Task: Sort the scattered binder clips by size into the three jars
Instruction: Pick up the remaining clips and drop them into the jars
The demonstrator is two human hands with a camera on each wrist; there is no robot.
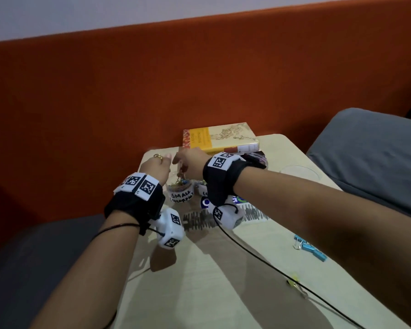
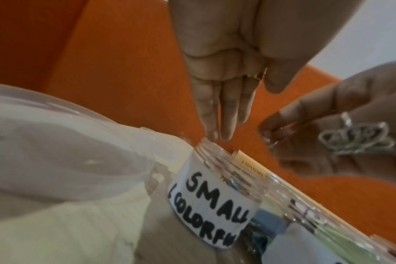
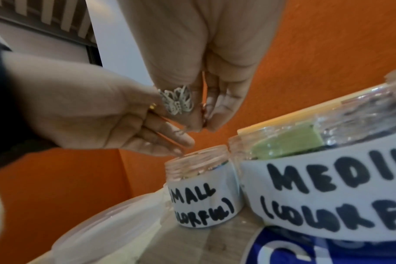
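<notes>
Clip [image 1: 181,167]: in the head view we hold it pinched in our right hand [image 1: 190,160], hanging just above the small jar [image 1: 181,186]; our left hand [image 1: 155,167] is beside it.
Left wrist view: our left hand's straight fingers [image 2: 217,114] touch the jar's rim, gripping nothing.
Right wrist view: our right fingertips [image 3: 203,117] close together above the mouth; the clip itself is unclear here. The drop looks straight down.

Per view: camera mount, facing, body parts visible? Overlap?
Head: on head, facing down at table; both forearms, left hand, right hand.
Left wrist: along left hand's straight fingers onto SMALL jar rim.
Right wrist: along right hand pinching a clip over SMALL jar; MEDIUM jar beside.
Shared: all show SMALL jar, both hands.
</notes>
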